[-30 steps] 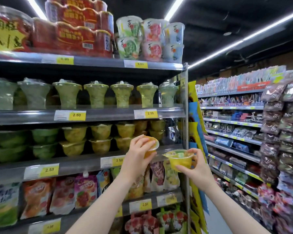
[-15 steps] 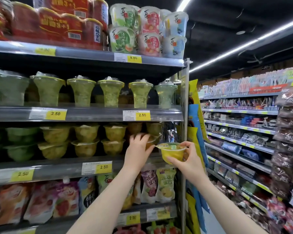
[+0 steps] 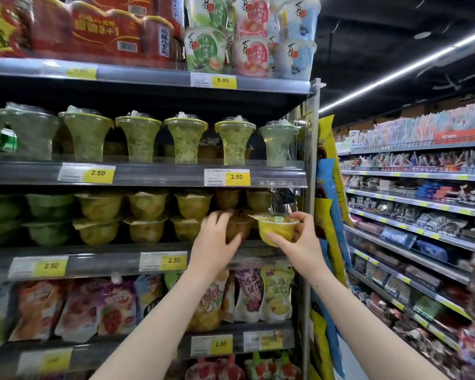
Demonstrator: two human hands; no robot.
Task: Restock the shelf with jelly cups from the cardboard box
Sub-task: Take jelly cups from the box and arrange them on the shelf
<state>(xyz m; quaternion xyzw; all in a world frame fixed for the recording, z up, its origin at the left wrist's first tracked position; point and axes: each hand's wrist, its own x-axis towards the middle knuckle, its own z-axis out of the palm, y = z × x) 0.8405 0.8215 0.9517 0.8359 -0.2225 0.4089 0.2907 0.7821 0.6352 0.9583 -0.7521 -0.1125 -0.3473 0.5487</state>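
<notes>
My left hand (image 3: 215,237) grips an orange-brown jelly cup (image 3: 239,229) that sits inside the third shelf (image 3: 107,259), at the right end of the stacked row. My right hand (image 3: 299,239) holds a yellow jelly cup (image 3: 277,229) upright just in front of the shelf's right end, next to the first cup. Stacked yellow jelly cups (image 3: 146,218) and green jelly cups (image 3: 50,218) fill the rest of that shelf in two layers. The cardboard box is out of view.
Tall green dessert cups (image 3: 185,139) stand on the shelf above, large tubs (image 3: 252,34) on the top shelf, and jelly pouches (image 3: 250,294) hang below. A metal upright (image 3: 310,187) ends the shelf at the right. Another stocked aisle (image 3: 412,215) runs to the right.
My left hand has pushed its orange cup from in front of the shelf into the third shelf. My right hand has brought the yellow cup closer to the shelf edge.
</notes>
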